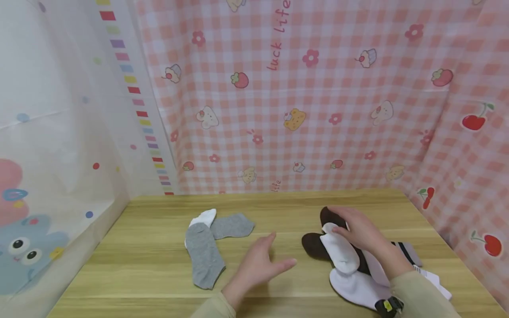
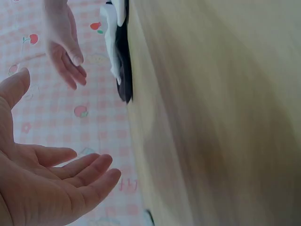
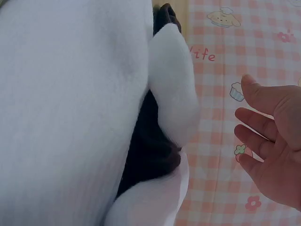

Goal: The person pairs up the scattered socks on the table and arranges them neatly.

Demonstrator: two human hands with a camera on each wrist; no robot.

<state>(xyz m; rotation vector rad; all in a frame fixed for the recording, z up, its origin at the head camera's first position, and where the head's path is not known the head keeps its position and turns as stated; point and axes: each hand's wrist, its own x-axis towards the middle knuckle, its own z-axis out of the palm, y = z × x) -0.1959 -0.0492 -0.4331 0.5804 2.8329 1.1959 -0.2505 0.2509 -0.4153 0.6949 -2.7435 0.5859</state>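
My right hand [image 1: 359,229] is over the sock pile at the right of the table, its fingers relaxed above a white sock [image 1: 341,254] and a dark brown sock [image 1: 316,246]. In the right wrist view that hand [image 3: 277,141] has its fingers apart and nothing between them, beside the white sock [image 3: 174,80]. Around the middle of the table, my left hand [image 1: 258,265] is held with thumb and fingers spread, empty. The left wrist view also shows this hand [image 2: 61,183] with nothing in it. A pale lilac sock [image 1: 358,287] lies under the pile.
Two grey socks [image 1: 204,256] and a white sock [image 1: 206,218] lie together left of my left hand. A grey sock end with black stripes [image 1: 409,253] and a white label [image 1: 433,280] lie by my right forearm. Patterned cloth [image 1: 294,145] hangs behind the wooden table [image 1: 131,265].
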